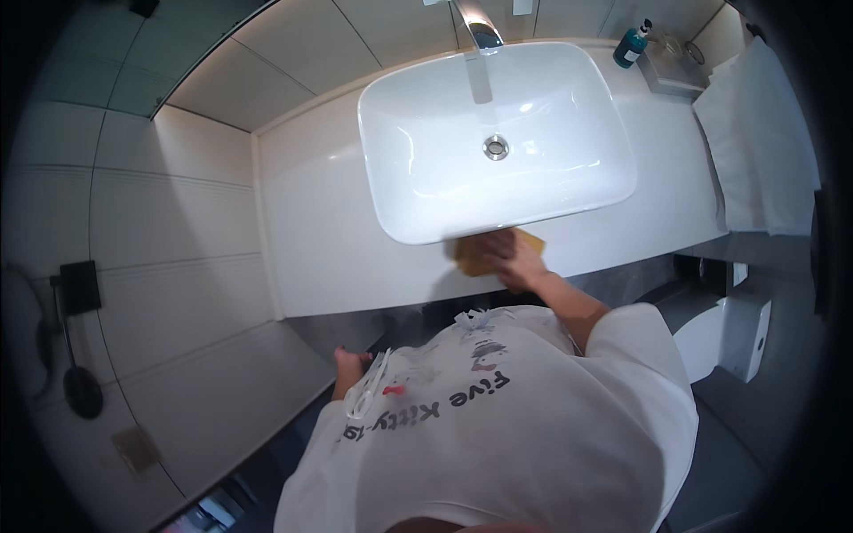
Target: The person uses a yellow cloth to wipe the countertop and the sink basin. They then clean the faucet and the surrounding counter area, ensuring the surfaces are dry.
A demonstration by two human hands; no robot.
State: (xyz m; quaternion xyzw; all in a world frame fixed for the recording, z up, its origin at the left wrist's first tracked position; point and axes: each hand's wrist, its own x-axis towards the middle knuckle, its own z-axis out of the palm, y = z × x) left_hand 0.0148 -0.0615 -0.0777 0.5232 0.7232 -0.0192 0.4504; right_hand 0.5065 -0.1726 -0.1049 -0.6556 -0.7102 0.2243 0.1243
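My right hand [512,258] presses a yellow cloth [477,258] flat on the white countertop [320,233], just in front of the near rim of a white vessel sink [440,166]. Part of the cloth is covered by my fingers. Down at my left side, in front of the counter's edge, my left hand [352,360] hangs with its fingers partly spread; nothing shows in it. A chrome faucet [478,28] stands behind the sink, above the metal drain [496,147].
At the back right are a teal pump bottle [630,46], a grey box [672,73] with glass items on it, and a hanging white towel [760,140]. A toilet [723,340] is right of me. A tiled wall [180,220] bounds the left.
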